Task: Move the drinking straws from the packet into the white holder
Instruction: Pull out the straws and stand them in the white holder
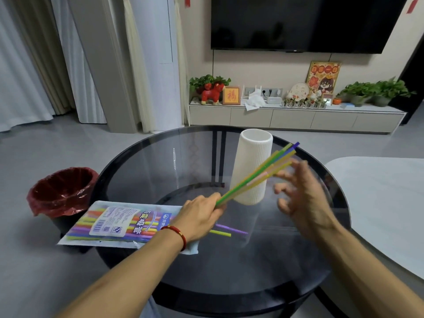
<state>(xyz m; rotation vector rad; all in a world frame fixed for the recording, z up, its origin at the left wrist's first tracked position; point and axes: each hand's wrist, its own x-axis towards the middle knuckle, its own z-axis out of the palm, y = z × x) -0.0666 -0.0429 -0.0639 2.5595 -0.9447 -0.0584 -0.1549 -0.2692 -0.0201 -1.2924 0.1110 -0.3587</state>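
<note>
My left hand point(202, 216) is closed around the lower ends of a bunch of coloured straws point(261, 172), which slant up and to the right in front of the white ribbed holder point(253, 157). The holder stands upright on the round glass table point(229, 267). My right hand point(302, 193) hovers to the right of the bunch with fingers spread, its fingertips blurred near the upper straws. The clear straw packet point(114, 223), still holding several straws, lies flat at the table's left edge. Two loose straws point(227, 231), purple and yellow-green, rest on the glass below my left hand.
A black bin with a red liner point(62, 191) stands on the floor left of the table. A pale tabletop point(385, 203) reaches in from the right. Behind are a low TV cabinet point(296, 118) with ornaments and plants, and curtains at the left.
</note>
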